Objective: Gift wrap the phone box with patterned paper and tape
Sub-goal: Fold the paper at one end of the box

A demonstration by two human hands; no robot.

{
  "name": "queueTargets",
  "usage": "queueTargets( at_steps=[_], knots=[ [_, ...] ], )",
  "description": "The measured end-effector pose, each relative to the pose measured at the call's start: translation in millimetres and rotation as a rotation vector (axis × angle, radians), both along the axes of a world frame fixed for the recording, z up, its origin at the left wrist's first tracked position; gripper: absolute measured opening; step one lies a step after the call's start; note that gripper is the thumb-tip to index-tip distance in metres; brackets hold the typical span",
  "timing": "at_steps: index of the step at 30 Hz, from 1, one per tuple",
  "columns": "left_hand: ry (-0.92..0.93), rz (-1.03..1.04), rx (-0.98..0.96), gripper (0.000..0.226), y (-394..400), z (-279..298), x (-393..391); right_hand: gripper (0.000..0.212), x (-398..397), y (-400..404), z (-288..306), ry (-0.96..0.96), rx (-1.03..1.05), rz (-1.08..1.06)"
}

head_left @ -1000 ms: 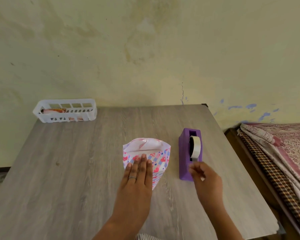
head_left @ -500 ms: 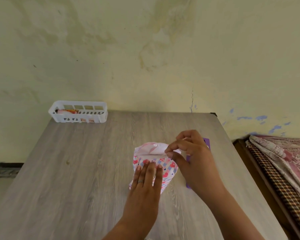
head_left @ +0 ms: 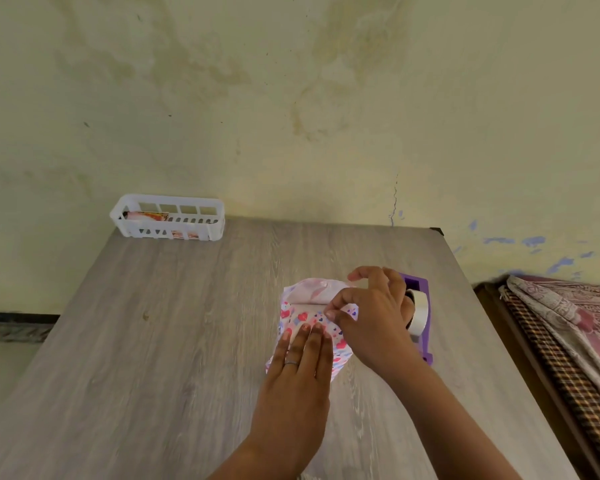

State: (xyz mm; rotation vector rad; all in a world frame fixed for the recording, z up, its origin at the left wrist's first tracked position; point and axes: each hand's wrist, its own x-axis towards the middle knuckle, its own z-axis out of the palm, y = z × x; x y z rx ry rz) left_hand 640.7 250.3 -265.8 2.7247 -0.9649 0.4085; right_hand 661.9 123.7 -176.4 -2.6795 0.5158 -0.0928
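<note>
Heart-patterned pink wrapping paper (head_left: pixel 307 315) sits mid-table under the flat, open left hand (head_left: pixel 300 372); right hand (head_left: pixel 373 320) pinches its folded edge — purple tape dispenser (head_left: pixel 419 311) just beside; grey wood-grain table (head_left: pixel 170 341) bare leftward; white slotted basket (head_left: pixel 168 218) at the stained wall.

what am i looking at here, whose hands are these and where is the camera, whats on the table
There is no machine here. A person wears a camera on their head, so you look forward and down at their own two bare hands. They are gift wrapping a box on a grey wooden table. The left hand, with a ring, lies flat on the parcel, pressing down its heart-patterned paper. The right hand pinches at the folded paper near the open far end, probably sticking tape, though the strip is too small to see. Beside it stands a purple tape dispenser. A white basket sits at the far edge by the wall.
</note>
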Motion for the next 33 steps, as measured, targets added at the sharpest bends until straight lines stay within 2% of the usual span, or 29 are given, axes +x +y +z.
queueTargets(
  at_steps=[13, 18, 21, 24, 26, 29, 31, 33],
  knots=[
    [-0.035, 0.000, -0.009, 0.072, 2.2, 1.8, 0.2, 0.015, 6.5, 0.7, -23.2, -0.033, -0.049, 0.022],
    [-0.043, -0.012, -0.017, 0.072, 3.1, 3.0, 1.2, 0.029, 2.4, 2.6, -28.5, -0.150, -0.001, -0.005],
    [-0.054, -0.014, -0.015, 0.072, 3.1, 2.2, 0.9, 0.038, 1.8, 0.2, -32.8, -0.090, -0.104, 0.050],
    [-0.041, -0.020, -0.017, 0.074, 2.7, 0.7, 1.1, 0.042, 1.6, -2.6, -30.5, -0.061, -0.119, 0.071],
    [-0.028, -0.011, -0.020, 0.076, 2.3, -0.2, 0.7, 0.043, -1.8, -2.9, -26.2, -0.112, -0.155, 0.110],
    [-0.051, -0.006, -0.025, 0.077, 2.6, -2.5, 1.3, 0.039, -14.2, -1.4, -24.6, -0.287, -0.199, 0.230],
    [-0.015, -0.022, -0.041, 0.076, 3.0, -3.7, 1.9, 0.034, -21.5, 3.9, -21.3, -0.293, -0.073, 0.307],
    [-0.008, -0.009, -0.042, 0.073, 1.3, -5.3, 0.6, 0.038, -25.5, 8.1, -19.5, -0.173, 0.016, 0.344]
  ],
)
